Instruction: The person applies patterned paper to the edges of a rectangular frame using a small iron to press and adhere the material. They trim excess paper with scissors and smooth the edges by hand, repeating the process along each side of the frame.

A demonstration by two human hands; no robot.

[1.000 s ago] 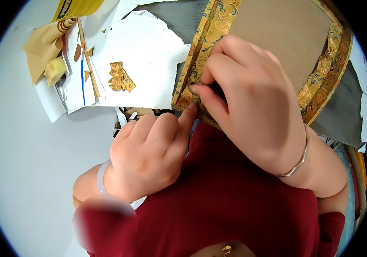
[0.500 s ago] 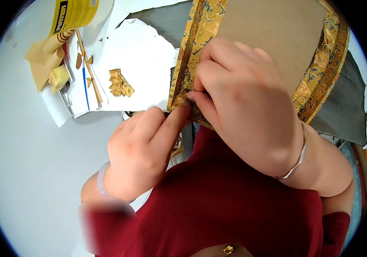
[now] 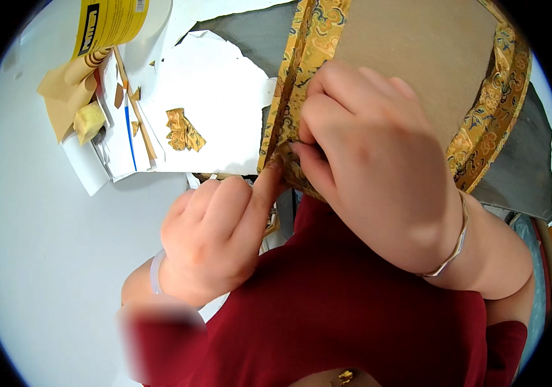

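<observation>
A brown board (image 3: 411, 39) with a gold patterned brocade border (image 3: 324, 32) lies in front of me, its near-left corner under my fingers. My right hand (image 3: 379, 155) reaches over it with fingers curled, thumb and forefinger pinching the brocade near that corner. My left hand (image 3: 214, 229) comes in from the left. Its forefinger presses on the corner beside the right thumb, while the other fingers are curled in and its thumb is hidden. What lies directly beneath the fingertips is mostly covered. Cut brocade scraps (image 3: 182, 129) rest on white paper (image 3: 224, 84) to the left.
At the far left stands a translucent tub with a yellow label (image 3: 111, 29). Near it are brown paper (image 3: 63, 93), a yellowish block (image 3: 87, 121), a thin blue-handled brush (image 3: 128, 129) and a wooden stick (image 3: 144, 132). A dark grey sheet (image 3: 514, 164) extends under the board.
The whole view has shifted slightly. My left forefinger has drawn back a little at the corner, and my right hand keeps its pinch there.
</observation>
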